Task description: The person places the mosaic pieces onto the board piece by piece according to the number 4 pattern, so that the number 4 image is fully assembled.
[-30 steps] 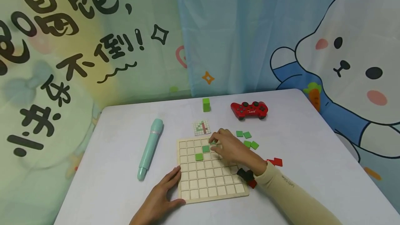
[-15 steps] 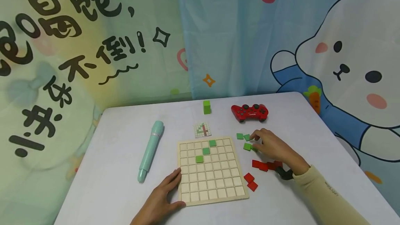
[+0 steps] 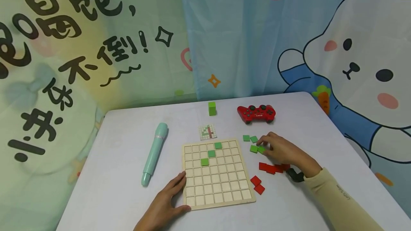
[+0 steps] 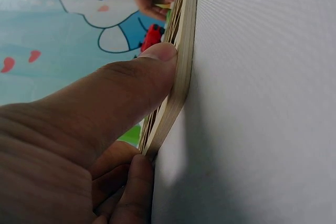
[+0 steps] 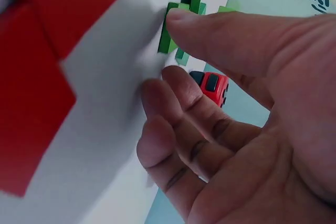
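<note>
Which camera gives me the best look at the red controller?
The head view: the controller shows whole there, with nothing in front of it. In the left wrist view a small part shows above the left hand's thumb; in the right wrist view, part peeks out behind the right hand's fingers.

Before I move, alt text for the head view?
A person's right hand is at loose green tiles; the left hand touches a wooden grid board bearing three green tiles. Red tiles lie right of it, a turquoise pen left, a red controller beyond.
</note>
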Demonstrator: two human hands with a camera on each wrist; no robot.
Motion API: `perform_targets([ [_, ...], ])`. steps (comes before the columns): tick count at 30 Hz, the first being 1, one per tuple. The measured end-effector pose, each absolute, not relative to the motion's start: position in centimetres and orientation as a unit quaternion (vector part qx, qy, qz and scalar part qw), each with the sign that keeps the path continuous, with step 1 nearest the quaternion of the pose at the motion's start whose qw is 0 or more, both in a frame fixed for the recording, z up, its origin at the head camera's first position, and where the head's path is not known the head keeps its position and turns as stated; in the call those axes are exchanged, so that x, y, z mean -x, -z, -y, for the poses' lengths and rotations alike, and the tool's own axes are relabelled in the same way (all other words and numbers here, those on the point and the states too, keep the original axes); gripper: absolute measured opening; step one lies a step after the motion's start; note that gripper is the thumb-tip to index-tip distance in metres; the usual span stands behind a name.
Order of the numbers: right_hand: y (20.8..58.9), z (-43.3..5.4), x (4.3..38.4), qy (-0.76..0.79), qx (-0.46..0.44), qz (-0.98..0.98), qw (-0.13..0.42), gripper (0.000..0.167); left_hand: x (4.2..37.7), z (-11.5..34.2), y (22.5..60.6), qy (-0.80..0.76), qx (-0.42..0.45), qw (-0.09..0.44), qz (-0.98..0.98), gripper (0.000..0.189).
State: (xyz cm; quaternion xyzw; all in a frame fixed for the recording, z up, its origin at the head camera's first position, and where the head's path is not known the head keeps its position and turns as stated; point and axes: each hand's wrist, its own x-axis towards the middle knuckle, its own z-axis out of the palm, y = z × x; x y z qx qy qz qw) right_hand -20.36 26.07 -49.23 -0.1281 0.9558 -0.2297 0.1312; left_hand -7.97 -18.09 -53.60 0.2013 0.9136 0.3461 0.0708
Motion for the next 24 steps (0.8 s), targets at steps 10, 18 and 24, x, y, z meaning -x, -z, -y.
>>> perform_targets([
  [10, 49.3, -26.8, 20.0, 0.214, 0.126, -0.960, 0.132, 0.028, 8.0, 18.0, 53.7, -0.348, -0.196, 0.075, -0.914, 0.092],
  [18, 48.9, -27.5, 20.3, 0.179, 0.128, -0.967, 0.127, 0.027, 8.0, 17.9, 53.5, -0.344, -0.197, 0.071, -0.915, 0.092],
  [24, 48.2, -26.5, 20.2, 0.215, 0.125, -0.961, 0.124, 0.028, 8.0, 17.9, 53.5, -0.337, -0.197, 0.067, -0.918, 0.092],
])
